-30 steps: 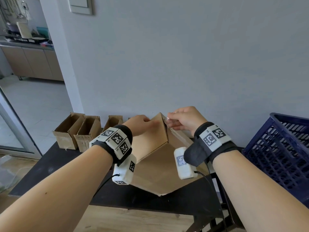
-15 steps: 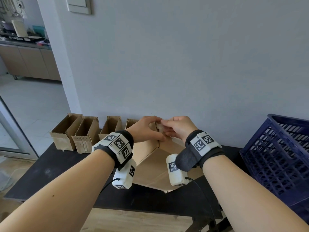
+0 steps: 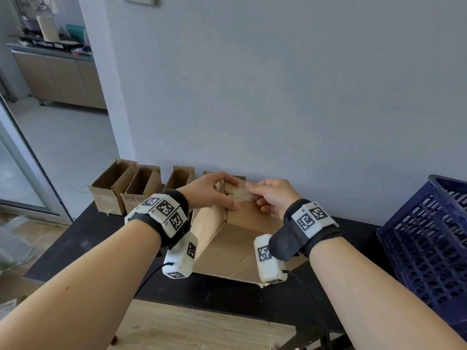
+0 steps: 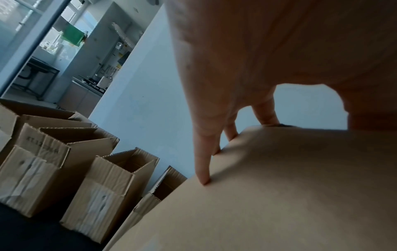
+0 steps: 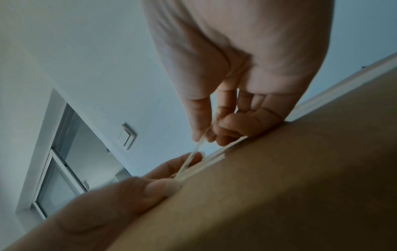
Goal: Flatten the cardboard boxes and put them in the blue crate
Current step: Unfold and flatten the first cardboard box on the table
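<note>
A closed cardboard box (image 3: 235, 246) stands on the black table (image 3: 88, 238) in front of me. My left hand (image 3: 214, 190) grips its top edge, fingers (image 4: 203, 161) down the far face and thumb (image 5: 161, 186) on the near side. My right hand (image 3: 273, 195) pinches a strip of clear tape (image 5: 193, 154) between thumb and forefinger, lifted off the seam on top of the box (image 5: 279, 195). The blue crate (image 3: 429, 238) stands at the right edge of the head view, apart from both hands.
Three open-topped cardboard boxes (image 3: 113, 188) (image 3: 141, 193) (image 3: 180, 178) line the table's back left, against the wall; the left wrist view shows them (image 4: 107, 190) close beside the held box. A doorway to a kitchen opens at the far left.
The box, tilted up on a corner a second ago, has come down lower on the table. Both hands have met at its top seam, and the right now pulls tape.
</note>
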`<state>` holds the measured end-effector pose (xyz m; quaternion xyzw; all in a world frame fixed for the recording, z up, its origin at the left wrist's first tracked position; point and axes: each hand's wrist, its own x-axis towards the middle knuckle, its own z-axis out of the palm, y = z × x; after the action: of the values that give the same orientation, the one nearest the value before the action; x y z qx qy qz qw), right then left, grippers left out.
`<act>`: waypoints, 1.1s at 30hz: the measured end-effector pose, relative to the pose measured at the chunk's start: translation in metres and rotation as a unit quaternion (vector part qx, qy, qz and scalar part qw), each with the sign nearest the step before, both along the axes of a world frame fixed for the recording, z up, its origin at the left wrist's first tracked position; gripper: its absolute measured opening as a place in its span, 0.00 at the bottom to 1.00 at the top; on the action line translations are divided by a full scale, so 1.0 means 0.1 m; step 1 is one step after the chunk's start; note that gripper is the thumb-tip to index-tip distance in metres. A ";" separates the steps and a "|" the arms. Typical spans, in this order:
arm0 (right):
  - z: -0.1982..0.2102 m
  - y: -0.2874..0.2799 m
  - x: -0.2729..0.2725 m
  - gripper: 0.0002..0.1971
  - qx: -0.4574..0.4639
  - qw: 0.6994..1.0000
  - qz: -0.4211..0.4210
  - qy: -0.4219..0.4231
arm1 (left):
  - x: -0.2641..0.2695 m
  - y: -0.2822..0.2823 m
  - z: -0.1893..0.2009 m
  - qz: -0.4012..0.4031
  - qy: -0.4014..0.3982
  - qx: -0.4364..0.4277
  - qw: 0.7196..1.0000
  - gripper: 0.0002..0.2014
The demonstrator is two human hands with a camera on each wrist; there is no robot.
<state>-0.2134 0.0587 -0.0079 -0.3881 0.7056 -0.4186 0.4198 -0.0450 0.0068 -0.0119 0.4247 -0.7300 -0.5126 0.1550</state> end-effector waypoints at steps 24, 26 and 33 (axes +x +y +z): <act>-0.13 -0.10 0.28 0.16 0.044 0.988 0.101 0.109 | 0.18 -0.26 -0.37 -0.016 -0.116 0.001 0.993 0.38; -0.13 -0.15 0.34 0.17 0.027 0.982 0.110 0.154 | 0.19 -0.26 -0.37 -0.023 -0.117 0.011 0.993 0.41; -0.13 -0.28 0.47 0.08 0.035 0.962 0.134 0.234 | 0.19 -0.29 -0.37 -0.032 -0.121 0.001 0.992 0.36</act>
<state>-0.1659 0.0304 -0.0212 -0.5515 0.7398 -0.2308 0.3087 -0.0263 -0.0219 -0.0487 0.4607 -0.7559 -0.4626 0.0485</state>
